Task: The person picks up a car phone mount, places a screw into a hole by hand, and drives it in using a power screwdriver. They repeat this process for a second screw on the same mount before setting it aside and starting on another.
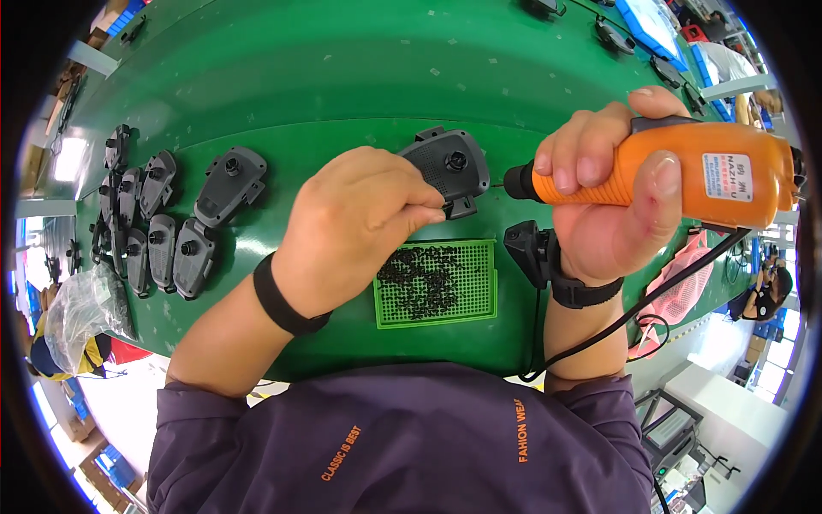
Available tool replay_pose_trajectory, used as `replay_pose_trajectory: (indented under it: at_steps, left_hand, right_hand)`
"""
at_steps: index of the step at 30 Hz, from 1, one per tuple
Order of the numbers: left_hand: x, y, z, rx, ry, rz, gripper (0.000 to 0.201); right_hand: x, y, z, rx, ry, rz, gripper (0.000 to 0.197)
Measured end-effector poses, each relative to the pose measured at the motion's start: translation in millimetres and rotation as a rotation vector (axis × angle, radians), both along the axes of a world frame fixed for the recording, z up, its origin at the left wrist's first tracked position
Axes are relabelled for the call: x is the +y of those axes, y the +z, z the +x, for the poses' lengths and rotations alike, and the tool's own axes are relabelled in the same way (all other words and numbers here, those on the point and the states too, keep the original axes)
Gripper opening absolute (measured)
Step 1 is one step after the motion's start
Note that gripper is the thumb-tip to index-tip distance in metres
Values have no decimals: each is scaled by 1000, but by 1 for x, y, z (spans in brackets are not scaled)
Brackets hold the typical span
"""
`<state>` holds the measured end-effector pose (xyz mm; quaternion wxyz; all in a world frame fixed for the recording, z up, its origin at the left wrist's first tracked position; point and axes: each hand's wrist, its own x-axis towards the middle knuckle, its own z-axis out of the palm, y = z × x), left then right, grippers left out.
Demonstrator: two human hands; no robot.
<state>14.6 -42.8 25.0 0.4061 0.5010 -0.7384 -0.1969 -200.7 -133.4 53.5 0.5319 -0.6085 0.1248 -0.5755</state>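
My right hand (591,184) is wrapped round an orange electric screwdriver (676,171) with a black cord. Its thin bit points left, towards a dark grey plastic housing (458,167) with a round black knob, and stops close to the housing's right edge. Over the housing's lower left side lies my left hand (351,214), thumb and forefinger pinched together beside a black side tab. Whatever sits between those fingertips is too small to make out. Just below them, a green perforated tray (437,321) holds many small black screws.
Several similar grey housings (231,184) lie to the left on the green table (342,77). A black device (527,253) stands right of the tray. The screwdriver's cord (634,308) loops past my right wrist. Clear plastic bags (81,317) lie at the left edge, pink mesh (681,278) at the right.
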Motion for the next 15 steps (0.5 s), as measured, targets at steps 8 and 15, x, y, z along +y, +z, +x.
replay_pose_trajectory:
  at_steps: [8,15]
  left_hand:
    - [-5,-23,-4,-181,-23,-168,17]
    - [-7,-32,-3,-154,20,-146,14]
  right_hand:
    - [-2,-7,8,40,1,-24,43]
    - [4,-45,18,111,-8,129,39]
